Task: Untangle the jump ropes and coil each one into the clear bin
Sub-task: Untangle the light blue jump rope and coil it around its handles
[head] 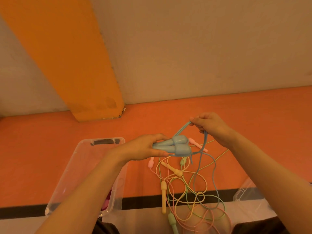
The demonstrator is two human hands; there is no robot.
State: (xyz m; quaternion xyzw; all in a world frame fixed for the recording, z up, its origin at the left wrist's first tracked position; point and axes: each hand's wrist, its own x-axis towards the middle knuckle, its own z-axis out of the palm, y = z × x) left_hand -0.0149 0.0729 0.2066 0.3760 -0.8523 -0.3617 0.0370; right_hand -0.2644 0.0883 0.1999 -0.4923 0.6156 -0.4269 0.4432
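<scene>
Several pastel cords lie tangled on the orange floor beside a clear plastic bin. Above, the left hand grasps two blue plastic handles; the right hand pinches their blue cord.

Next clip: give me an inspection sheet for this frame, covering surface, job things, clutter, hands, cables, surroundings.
Surface: orange floor with a black stripe near the person.
Job's things: blue rope handles held together; blue cord trailing down; yellow, green and pink ropes tangled on the floor; clear bin at left, something pink inside.
Clutter: clear lid at right.
Hands: left hand grips the handles; right hand pinches the cord.
Cables: nothing seen.
Surroundings: pale wall with an orange band.
</scene>
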